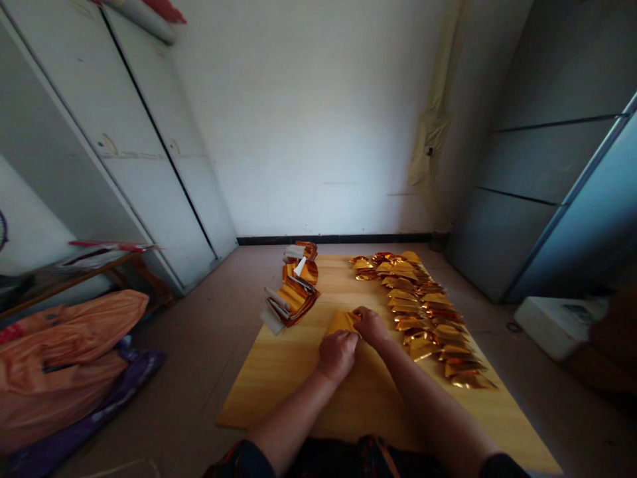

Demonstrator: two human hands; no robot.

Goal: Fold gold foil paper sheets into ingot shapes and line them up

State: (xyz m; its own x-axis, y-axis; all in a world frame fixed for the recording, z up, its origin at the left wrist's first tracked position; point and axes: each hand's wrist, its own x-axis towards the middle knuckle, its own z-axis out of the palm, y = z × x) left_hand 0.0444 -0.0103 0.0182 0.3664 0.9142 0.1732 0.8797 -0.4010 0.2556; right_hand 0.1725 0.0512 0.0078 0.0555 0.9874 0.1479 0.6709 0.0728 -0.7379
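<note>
Both hands grip one sheet of gold foil paper over the middle of the wooden board. My left hand is closed on its near edge, fingers curled. On the right side of the same sheet, my right hand pinches the paper, close against the left. The sheet looks partly bent; its exact fold is hidden by the fingers. To the right lie rows of folded gold foil pieces. Stacks of flat gold and grey foil sheets lie on the left of the board.
A white wall with a dark skirting stands behind the board. Pale cabinets rise at the left, a grey refrigerator at the right. An orange cloth lies at the left, a white box on the right floor.
</note>
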